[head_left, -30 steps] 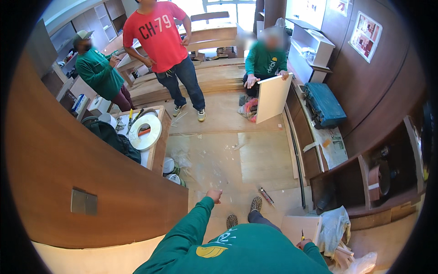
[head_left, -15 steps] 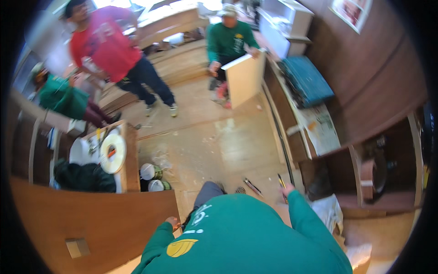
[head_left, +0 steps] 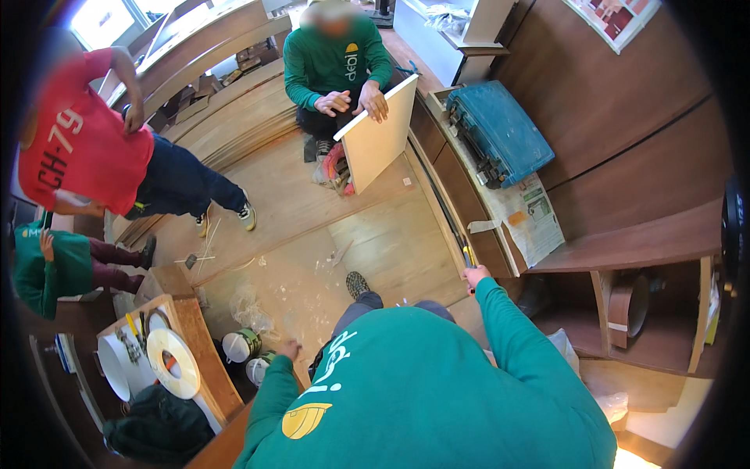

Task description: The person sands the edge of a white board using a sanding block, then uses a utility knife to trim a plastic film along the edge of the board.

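My right hand is closed around a slim yellow-and-black hand tool, held upward near the low cabinet on the right. Its exact kind is too small to tell. By my left side hangs my left hand, close to the paint cans; it is blurred and its fingers do not show clearly. Ahead, a crouching co-worker in a green top steadies a pale, white-edged board standing on edge on the floor. One of the co-worker's hands rests on its top edge, the other is beside it.
A blue tool case lies on the right ledge beside printed paper. At left, a wooden box bears a roll of edging tape; paint cans stand beside it. Two other people are at far left. Long boards lie behind.
I have stepped forward, so the board and blue case appear nearer. My right hand has carried the yellow-and-black tool along. My left hand has left the brown panel's edge.
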Tool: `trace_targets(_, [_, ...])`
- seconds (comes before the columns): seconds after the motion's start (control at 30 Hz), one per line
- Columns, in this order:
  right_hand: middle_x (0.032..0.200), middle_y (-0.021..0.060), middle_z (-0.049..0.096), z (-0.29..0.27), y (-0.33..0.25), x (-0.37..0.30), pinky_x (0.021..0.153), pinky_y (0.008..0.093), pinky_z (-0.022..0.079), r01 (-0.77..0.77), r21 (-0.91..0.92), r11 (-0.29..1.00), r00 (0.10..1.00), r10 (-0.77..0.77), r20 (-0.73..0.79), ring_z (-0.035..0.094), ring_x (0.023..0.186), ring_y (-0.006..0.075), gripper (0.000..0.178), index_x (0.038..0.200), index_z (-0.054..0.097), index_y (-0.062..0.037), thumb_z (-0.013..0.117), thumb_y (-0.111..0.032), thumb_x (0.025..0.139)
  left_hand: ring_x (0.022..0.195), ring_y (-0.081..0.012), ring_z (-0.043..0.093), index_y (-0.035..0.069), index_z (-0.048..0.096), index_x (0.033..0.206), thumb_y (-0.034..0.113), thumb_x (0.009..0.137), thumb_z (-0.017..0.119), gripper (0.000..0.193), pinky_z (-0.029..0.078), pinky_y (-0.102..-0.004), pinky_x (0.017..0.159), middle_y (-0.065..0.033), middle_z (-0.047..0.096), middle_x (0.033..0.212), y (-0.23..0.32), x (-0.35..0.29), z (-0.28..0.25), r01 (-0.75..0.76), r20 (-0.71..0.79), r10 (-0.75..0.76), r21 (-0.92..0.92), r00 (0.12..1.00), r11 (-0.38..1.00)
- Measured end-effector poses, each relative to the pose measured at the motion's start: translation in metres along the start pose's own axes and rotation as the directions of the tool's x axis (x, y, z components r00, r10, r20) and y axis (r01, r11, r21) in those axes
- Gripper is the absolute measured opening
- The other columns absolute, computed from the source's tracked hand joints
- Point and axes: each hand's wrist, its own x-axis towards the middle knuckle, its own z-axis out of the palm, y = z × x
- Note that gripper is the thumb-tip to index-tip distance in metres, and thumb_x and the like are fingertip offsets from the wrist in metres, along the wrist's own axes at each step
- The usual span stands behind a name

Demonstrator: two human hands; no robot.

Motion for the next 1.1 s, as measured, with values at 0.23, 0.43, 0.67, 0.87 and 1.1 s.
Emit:
trace_targets(0.23, [0.079, 0.0135, 0.069, -0.006, -0.106, 0.073, 0.053, 0.0386, 0.053, 0.15, 0.13, 0.98, 0.973, -0.123, -0.196, 0.066, 0.058, 0.0229, 0.037, 0.099, 0.062, -0.0016, 0.074, -0.035, 0.089, 0.099, -0.0183, 0.066, -0.002, 0.059, 0.135, 0.013, 0.095, 0.063, 0.043, 0.053, -0.0317, 0.09, -0.0113, 0.07, 0.11, 0.037, 0.171, -0.229, 0.073, -0.089, -0.495, -0.952, 0.864, 0.298])
trace_targets(0.43, [0.073, 0.0073, 0.065, -0.006, -0.22, 0.225, 0.044, 0.0379, 0.049, 0.251, -0.124, 0.96, 0.934, -0.273, -0.229, 0.06, 0.051, 0.0192, 0.04, 0.093, 0.061, -0.0073, 0.072, -0.046, 0.092, 0.1, -0.018, 0.065, -0.003, 0.059, 0.135, 0.01, 0.094, 0.065, 0.043, 0.052, -0.0312, 0.091, -0.0114, 0.069, 0.115, 0.004, 0.158, -0.191, 0.185, -0.022, -0.671, -0.954, 0.741, 0.235])
trace_targets(0.67, [0.079, 0.0136, 0.069, -0.001, -0.364, 0.344, 0.048, 0.0411, 0.055, 0.046, -0.205, 0.978, 0.986, -0.077, -0.147, 0.067, 0.058, 0.0253, 0.045, 0.098, 0.062, -0.0024, 0.075, -0.044, 0.09, 0.062, -0.0194, 0.057, 0.005, 0.063, 0.09, -0.002, 0.091, 0.056, 0.009, 0.048, -0.0328, 0.055, -0.007, 0.057, 0.069, 0.154, 0.061, -0.104, 0.338, 0.51, -0.691, -0.86, 0.512, -0.383])
trace_targets(0.87, [0.08, 0.0168, 0.069, 0.014, -0.429, 0.471, 0.047, 0.0419, 0.053, 0.143, -0.394, 0.908, 0.956, -0.23, -0.182, 0.066, 0.056, 0.026, 0.031, 0.097, 0.064, 0.0, 0.076, -0.027, 0.088, 0.087, -0.0212, 0.072, 0.0, 0.07, 0.118, 0.005, 0.091, 0.064, 0.028, 0.057, -0.0337, 0.075, -0.0155, 0.075, 0.097, 0.252, 0.071, -0.167, 0.831, 0.59, -0.68, -0.554, 0.436, 0.052])
trace_targets(1.1, [0.079, 0.015, 0.065, 0.038, -0.462, 0.606, 0.043, 0.0404, 0.048, 0.23, -0.305, 0.924, 0.943, -0.289, -0.167, 0.062, 0.054, 0.0236, 0.019, 0.101, 0.063, -0.0007, 0.072, -0.013, 0.09, 0.087, -0.021, 0.071, 0.002, 0.061, 0.129, 0.008, 0.093, 0.062, 0.036, 0.053, -0.0348, 0.074, -0.0104, 0.074, 0.106, 0.232, 0.181, -0.261, 0.613, 0.7, -0.663, -0.653, 0.266, -0.444])
